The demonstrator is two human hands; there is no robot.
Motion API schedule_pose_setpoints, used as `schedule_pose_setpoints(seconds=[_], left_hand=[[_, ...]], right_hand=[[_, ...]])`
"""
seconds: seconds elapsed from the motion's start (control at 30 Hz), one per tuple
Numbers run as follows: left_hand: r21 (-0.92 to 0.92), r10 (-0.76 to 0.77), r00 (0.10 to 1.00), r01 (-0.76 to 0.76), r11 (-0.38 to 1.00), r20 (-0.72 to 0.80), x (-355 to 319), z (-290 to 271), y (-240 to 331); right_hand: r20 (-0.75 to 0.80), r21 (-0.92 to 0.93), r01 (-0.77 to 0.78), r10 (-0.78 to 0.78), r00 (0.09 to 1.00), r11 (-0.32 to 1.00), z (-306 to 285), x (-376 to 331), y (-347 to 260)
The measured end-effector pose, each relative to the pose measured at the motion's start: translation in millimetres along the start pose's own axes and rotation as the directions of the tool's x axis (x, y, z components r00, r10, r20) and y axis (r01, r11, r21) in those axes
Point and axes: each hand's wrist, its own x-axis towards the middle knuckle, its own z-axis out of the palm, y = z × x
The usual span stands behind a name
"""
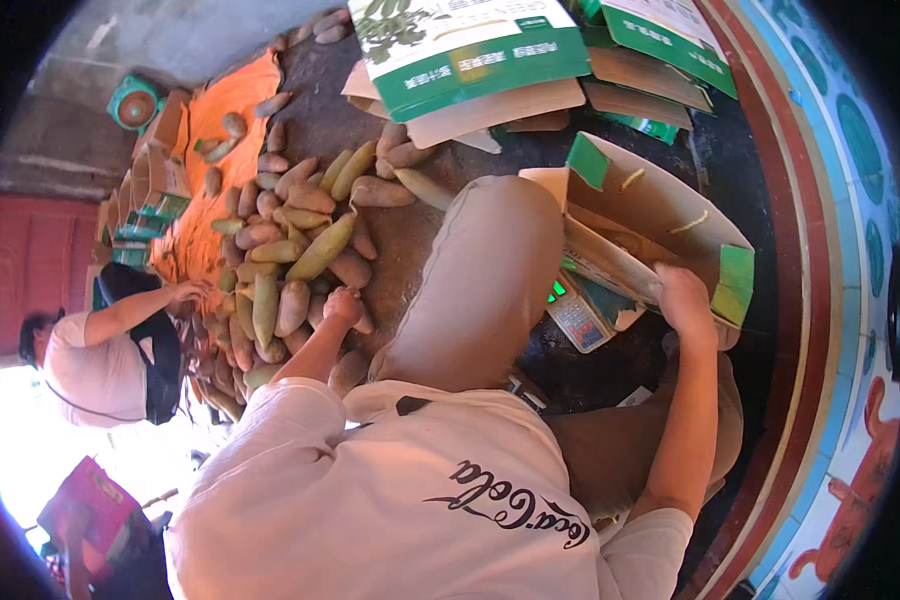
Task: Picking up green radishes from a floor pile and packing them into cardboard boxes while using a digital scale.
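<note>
My left hand [342, 306] reaches into the right edge of a heap of long, plump vegetables, some pinkish brown, others yellow-green. Its fingers look curled down beside a brown vegetable [363, 318]; what they hold, if anything, I cannot make out. With my right hand [684, 298] I grip the near wall of an open cardboard box [650, 190], which has green end flaps and cord handles. Inside the box, the bottom is mostly in shadow. Beneath its near side sits a digital scale [581, 322] with green lit digits, partly covered by the box.
Printed green-and-white cartons [485, 75] lie ahead. Orange cloth [220, 130] spreads under part of the heap. At left, another person [100, 350] reaches toward the heap, with more boxes [155, 190] beyond. A tiled wall [855, 190] bounds the right. My bent knee [505, 230] stands between heap and box.
</note>
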Motion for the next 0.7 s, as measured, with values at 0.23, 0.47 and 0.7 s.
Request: schedule_pose_setpoints(seconds=[0.23,0.47,0.7], left_hand=[[0.165,-0.15,0.986,0.137,0.977,0.07,-38.6,-4.6,-13.0],[0.143,-0.055,0.953,0.101,0.985,-0.299,-39.6,-11.4,-22.3],[0.2,-0.156,0.934,0.228,0.953,-0.321,-12.0,-46.1,-49.7]], right_hand=[[0.086,-0.012,-0.066,0.067,0.994,0.998,0.2,1.0,-8.1],[0.027,-0.004,-0.037,0.037,0.999,0.999,2.5,-2.8,-8.9],[0.11,-0.013,-0.088,0.089,0.99,0.996,3.4,-2.4,-7.6]])
